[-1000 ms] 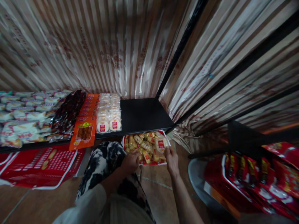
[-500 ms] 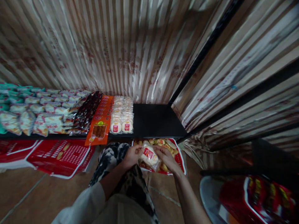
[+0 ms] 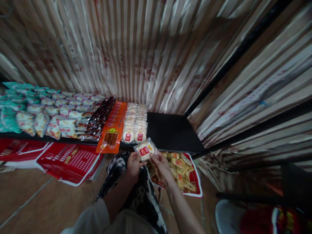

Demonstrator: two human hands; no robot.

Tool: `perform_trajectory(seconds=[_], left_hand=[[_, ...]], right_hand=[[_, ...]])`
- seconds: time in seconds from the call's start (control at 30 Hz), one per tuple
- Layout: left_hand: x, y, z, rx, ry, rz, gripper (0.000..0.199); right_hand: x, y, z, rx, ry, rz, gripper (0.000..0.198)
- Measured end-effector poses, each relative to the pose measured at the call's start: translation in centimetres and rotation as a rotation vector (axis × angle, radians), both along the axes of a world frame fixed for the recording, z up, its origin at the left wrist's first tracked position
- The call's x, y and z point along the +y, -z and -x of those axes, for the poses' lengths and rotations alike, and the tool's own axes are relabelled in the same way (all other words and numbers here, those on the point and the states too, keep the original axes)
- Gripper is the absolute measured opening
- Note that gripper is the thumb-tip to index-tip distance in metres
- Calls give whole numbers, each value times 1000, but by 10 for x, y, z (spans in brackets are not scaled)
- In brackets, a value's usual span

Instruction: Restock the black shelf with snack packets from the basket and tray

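Note:
A rice cracker packet point(image 3: 145, 149), clear with a red label, is pinched between my two hands just in front of the black shelf point(image 3: 170, 133). My left hand point(image 3: 135, 165) grips its left lower edge, and my right hand point(image 3: 159, 163) closes on its right side. Two columns of similar rice cracker packets point(image 3: 134, 125) stand on the shelf behind it. Left of these lies an orange packet of brown sticks point(image 3: 110, 135). Below my right hand, a red bag point(image 3: 197, 177) lies open, holding several yellow-wrapped snacks point(image 3: 180, 169).
Dark shiny packets point(image 3: 102, 113), white snack packets point(image 3: 62, 125) and green packets point(image 3: 11, 118) fill the shelf's left part. Red bags point(image 3: 70, 162) lie beneath it. Black metal bars point(image 3: 219, 71) slant in front of the striped curtain point(image 3: 151, 58). A pale tub point(image 3: 225, 216) stands at lower right.
Both hands have lifted the rice cracker packet up and left from over the red bag toward the shelf's front edge. More yellow snacks show now. The view has shifted slightly.

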State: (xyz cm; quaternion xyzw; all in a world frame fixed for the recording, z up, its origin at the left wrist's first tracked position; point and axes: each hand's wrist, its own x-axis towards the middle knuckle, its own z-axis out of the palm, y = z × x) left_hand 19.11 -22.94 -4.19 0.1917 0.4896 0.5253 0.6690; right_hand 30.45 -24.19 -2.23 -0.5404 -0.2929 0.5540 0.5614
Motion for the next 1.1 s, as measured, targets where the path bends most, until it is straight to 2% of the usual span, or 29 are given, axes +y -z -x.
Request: perform_trajectory(seconds=[0.17,0.3,0.5,0.6,0.73,0.9,1.03,1.1], left_hand=[[3,4,1,45,22,19,14],[11,17,10,318,9,-8,13],[31,31,25,929,-171,-421,27],[42,32,29,1113,-150,-528,29],[56,37,32,1272,-85,-587,34],[64,41,34,1384,-62,-616,39],[62,40,35,1425,-68,-648,38],[61,40,36,1437,-71,-664,38]], right_hand=[[17,23,13,-135,21,-50,42],[43,31,-1,-430,-35,-95,35],[80,31,-11,-852,-172,-151,31],[91,34,-9,-1022,-179,-149,32],[96,35,-5,-1225,-131,-118,29],[96,33,1,-1241,-29,-134,31],[86,36,9,-1221,83,-173,54],[79,40,14,-1259,51,-217,59]])
